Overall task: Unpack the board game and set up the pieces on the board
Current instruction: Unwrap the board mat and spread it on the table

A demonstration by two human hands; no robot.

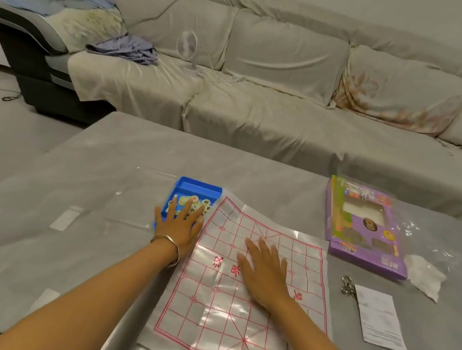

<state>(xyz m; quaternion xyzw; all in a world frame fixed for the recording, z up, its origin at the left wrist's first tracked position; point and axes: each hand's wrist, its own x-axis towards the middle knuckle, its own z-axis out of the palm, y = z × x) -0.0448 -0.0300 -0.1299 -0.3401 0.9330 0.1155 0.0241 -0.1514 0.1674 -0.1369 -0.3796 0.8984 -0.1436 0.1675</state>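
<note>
Board sheet (231, 327) lies under the flat, released right grip (265, 276). Released left grip (178, 225) touches the blue tray (198, 185) at eleven o'clock.

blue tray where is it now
Head view: the blue tray sits left of centre, beside the far left corner of the board, under the left hand.

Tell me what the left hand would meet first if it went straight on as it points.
Probably the round pieces in the blue tray; the left hand reaches over its near edge. Depth is unclear.
</note>
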